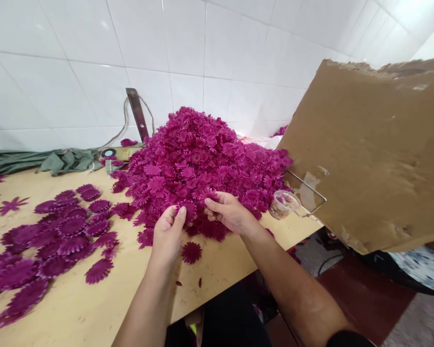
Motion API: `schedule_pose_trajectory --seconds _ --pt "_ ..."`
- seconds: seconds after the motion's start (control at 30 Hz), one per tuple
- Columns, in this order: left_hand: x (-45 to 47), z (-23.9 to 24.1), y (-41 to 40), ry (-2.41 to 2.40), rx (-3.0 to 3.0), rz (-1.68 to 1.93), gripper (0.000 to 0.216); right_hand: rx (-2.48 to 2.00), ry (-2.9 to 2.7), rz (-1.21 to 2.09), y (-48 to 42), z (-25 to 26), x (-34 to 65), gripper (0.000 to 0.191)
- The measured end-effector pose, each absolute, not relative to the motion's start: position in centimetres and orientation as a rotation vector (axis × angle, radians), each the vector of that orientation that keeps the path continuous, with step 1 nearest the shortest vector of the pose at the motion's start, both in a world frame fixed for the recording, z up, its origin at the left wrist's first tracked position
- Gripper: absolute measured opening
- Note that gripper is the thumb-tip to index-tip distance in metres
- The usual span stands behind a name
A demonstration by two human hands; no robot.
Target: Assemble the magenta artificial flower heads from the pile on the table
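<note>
My left hand pinches a magenta artificial flower between thumb and fingers at the front of a big heap. Just right of it, my right hand is closed on another magenta flower piece, its thumb pressed to the fingers. Behind both hands rises the heap of magenta flower pieces. A single darker flower piece lies flat on the table below the hands. At the left, several larger, round scalloped petal discs are spread in overlapping groups.
A brown cardboard sheet leans at the right, with a bent metal wire and a clear plastic cup beside it. Green cloth and an upright metal bar stand along the tiled wall. The tan table ends near my body.
</note>
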State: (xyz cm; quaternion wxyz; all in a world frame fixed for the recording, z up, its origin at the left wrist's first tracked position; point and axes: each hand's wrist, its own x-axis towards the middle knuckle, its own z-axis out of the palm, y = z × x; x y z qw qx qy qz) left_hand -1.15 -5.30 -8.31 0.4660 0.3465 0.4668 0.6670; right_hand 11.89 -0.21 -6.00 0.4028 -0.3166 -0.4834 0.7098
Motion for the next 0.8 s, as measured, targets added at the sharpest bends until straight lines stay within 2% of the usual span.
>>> schedule_pose_trajectory --seconds 0.3,0.53,0.63,0.8 --pt "-1.0 -8.4 -5.3 1.142 0.879 1.654 0.039 -0.957 -1.259 1.629 0.4 -6.5 12.0 0.032" --pt "-1.0 -8.0 -5.7 1.181 1.016 1.551 0.041 -1.067 -1.457 1.305 0.4 -6.2 11.9 0.04" --pt "-0.7 -7.8 -5.8 1.16 1.147 1.512 0.045 -1.026 -1.511 1.388 0.0 -6.1 11.7 0.042" --pt "-0.6 -8.2 -5.4 1.149 1.184 1.495 0.037 -1.067 -1.54 1.596 -0.5 -5.9 11.2 0.055"
